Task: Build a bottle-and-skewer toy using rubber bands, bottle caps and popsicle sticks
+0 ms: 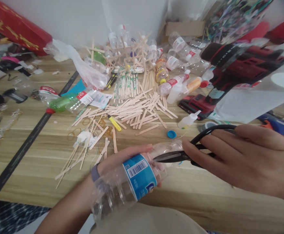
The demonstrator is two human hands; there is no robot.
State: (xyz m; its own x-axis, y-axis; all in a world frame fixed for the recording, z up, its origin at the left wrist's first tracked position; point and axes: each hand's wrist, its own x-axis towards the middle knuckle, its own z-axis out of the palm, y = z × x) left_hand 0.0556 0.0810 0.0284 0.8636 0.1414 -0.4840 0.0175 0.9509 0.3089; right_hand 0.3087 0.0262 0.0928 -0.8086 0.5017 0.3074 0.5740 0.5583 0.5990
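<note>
Head view. The labelled bottle [140, 178], the landmark here, lies tilted above the near part of the tabletop [30, 182]. The left hand [124, 157] reaches along its far side, its grip closed around the bottle. The right hand [241, 159], right of the bottle, has its grip closed on the handles of the black scissors [172, 157], whose blades meet the plastic just beyond the blue label. The step in hand is judged to be cutting the bottle's wall; clear plastic shows beside the blades, though whether it is joined cannot be told. Continuing the cut calls for a firm left hold, with the fingers away from the blade line. Beyond the bottle lie wooden sticks [137, 112] and a blue cap [171, 134]; a red-and-black drill [229, 70] stands beyond it to the right.
</note>
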